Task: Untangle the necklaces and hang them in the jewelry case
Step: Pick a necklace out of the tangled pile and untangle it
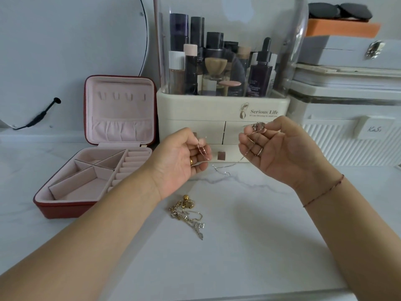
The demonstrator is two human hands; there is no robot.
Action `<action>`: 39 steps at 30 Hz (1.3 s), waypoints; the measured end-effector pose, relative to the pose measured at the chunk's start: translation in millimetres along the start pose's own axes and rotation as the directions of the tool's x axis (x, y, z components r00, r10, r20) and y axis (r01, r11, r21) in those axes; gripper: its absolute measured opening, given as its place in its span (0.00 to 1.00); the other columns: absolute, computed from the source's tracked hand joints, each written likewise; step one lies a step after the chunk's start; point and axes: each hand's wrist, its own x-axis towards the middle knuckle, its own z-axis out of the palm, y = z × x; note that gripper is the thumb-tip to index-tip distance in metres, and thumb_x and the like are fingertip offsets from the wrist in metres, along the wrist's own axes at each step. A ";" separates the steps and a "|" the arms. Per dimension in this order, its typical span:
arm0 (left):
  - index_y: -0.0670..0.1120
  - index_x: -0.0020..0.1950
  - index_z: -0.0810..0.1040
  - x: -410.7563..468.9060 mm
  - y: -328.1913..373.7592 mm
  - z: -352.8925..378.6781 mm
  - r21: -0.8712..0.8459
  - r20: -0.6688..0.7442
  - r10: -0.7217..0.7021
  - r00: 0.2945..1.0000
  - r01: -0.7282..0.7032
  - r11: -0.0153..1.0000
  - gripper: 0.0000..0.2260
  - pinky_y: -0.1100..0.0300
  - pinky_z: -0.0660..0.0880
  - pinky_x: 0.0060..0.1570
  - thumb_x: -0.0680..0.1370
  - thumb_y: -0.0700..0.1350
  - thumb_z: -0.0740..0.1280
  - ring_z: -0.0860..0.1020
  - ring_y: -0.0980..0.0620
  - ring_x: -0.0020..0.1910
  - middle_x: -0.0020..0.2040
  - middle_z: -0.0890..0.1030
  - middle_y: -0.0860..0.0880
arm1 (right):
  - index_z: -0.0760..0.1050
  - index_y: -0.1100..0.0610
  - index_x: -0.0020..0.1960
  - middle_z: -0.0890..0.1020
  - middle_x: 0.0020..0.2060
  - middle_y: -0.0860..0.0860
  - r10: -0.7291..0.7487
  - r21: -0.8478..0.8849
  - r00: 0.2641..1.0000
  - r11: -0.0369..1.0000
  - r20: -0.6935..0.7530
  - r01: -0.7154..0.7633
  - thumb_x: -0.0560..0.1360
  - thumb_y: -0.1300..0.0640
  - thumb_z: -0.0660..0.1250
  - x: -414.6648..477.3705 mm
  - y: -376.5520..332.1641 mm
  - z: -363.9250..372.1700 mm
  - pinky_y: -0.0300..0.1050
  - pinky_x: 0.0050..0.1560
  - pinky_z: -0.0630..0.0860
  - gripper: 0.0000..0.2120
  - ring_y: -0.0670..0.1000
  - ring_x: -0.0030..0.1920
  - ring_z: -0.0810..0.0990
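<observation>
- A thin chain (221, 168) appears to run from one hand to the other in front of the person, and its slack dips down to the table.
- The left hand (184, 155) is palm up, with its fingers (188, 133) curled in to pinch a small pinkish loop of the chain.
- The right hand (282, 148) is also palm up. It pinches a bunched part of the chain at the fingertips, and a strand trails down across the palm.
- The step in hand looks like the untangling, with one chain being drawn free.
- A knot of necklaces (187, 213), gold and silver together, lies on the table nearer the person and is not touched.
- The jewelry case (65, 205) stands open to the left. The row of hooks (121, 96) in its pink lid looks bare, so no hanging seems done yet.
- The next move probably calls for finding the chain's clasp end and carrying it leftward to a hook.
- The table (249, 246) is white marble with grey veins.
- Behind the hands stand a cosmetics organizer (223, 118) full of bottles, a round mirror (71, 51) on the left and stacked white boxes (347, 109) on the right.
</observation>
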 end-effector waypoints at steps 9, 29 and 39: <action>0.46 0.33 0.70 -0.1 1.9 -0.5 -0.123 -0.023 0.028 0.999 -0.031 0.992 0.03 0.57 0.73 0.46 0.66 0.43 0.59 0.77 0.50 0.38 0.37 0.76 0.47 | 0.65 0.54 0.36 0.59 0.26 0.47 -0.033 -0.087 0.994 0.996 -0.101 0.024 0.74 0.58 0.58 3.0 -6.0 -6.9 0.37 0.25 0.63 0.07 0.47 0.26 0.59; 0.45 0.39 0.70 -5.9 -2.1 8.8 0.296 0.002 0.079 0.997 -0.076 0.952 0.06 0.65 0.72 0.28 0.76 0.39 0.58 0.70 0.51 0.25 0.27 0.72 0.48 | 0.72 0.59 0.39 0.76 0.29 0.52 -0.129 -0.096 0.987 0.988 -0.100 0.119 0.77 0.62 0.62 1.2 -2.3 1.6 0.40 0.32 0.78 0.07 0.50 0.29 0.78; 0.48 0.48 0.83 -4.9 -10.7 12.6 0.436 0.036 0.128 0.991 -0.131 0.891 0.13 0.59 0.74 0.54 0.81 0.50 0.60 0.80 0.54 0.51 0.50 0.85 0.51 | 0.75 0.58 0.44 0.79 0.34 0.53 -0.031 -0.467 0.986 0.878 0.167 0.106 0.75 0.60 0.67 -1.2 6.5 3.1 0.37 0.33 0.75 0.02 0.48 0.32 0.77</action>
